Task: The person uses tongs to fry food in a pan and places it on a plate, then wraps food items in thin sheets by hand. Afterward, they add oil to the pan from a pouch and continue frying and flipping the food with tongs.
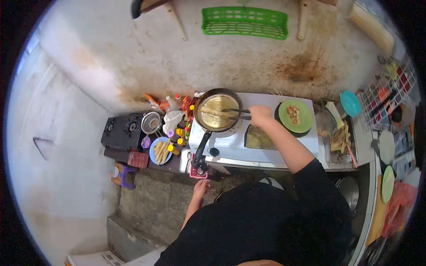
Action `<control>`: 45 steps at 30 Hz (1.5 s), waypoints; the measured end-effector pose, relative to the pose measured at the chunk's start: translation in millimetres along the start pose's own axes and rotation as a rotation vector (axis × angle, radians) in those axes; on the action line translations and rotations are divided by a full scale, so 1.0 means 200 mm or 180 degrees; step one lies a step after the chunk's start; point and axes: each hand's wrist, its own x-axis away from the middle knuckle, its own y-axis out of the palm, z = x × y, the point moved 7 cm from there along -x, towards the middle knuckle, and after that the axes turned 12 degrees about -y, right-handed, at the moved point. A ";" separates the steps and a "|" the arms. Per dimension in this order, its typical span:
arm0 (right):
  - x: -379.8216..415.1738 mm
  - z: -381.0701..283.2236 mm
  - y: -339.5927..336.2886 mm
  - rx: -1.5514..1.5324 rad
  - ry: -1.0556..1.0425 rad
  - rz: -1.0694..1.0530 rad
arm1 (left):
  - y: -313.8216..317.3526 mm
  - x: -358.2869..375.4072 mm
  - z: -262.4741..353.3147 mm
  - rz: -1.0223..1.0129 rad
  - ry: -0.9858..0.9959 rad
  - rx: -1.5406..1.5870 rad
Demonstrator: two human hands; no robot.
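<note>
My right hand [261, 116] is closed around dark tongs [239, 114], which reach left into a frying pan [220, 91]. Inside the pan, in shallow yellowish oil, a pale long roll [212, 112] lies at the tongs' tips. The pan sits on a white stove [230, 142], its black handle [203, 148] pointing toward me. Below that handle, in front of the counter edge, my left hand [201, 189] hangs with loosely bent fingers and nothing visible in it. A small pink basket [198, 174] is just above it.
Left of the stove are a blue plate [160, 151] of pale rolls, a strainer [151, 123], bottles and a black gas stove [120, 132]. A green plate [296, 116] with food pieces stands right of my forearm. Farther right are a sink [339, 157] and a wire rack [377, 99].
</note>
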 end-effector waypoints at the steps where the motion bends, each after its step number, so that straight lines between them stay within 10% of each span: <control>1: 0.00 0.01 0.01 0.0085 0.0014 0.0073 | 0.00 0.03 0.02 0.0011 0.0012 0.0001; 45: 0.15 -0.04 -0.02 -0.0092 0.0160 0.0249 | 0.03 0.08 0.12 0.0043 0.0115 0.0429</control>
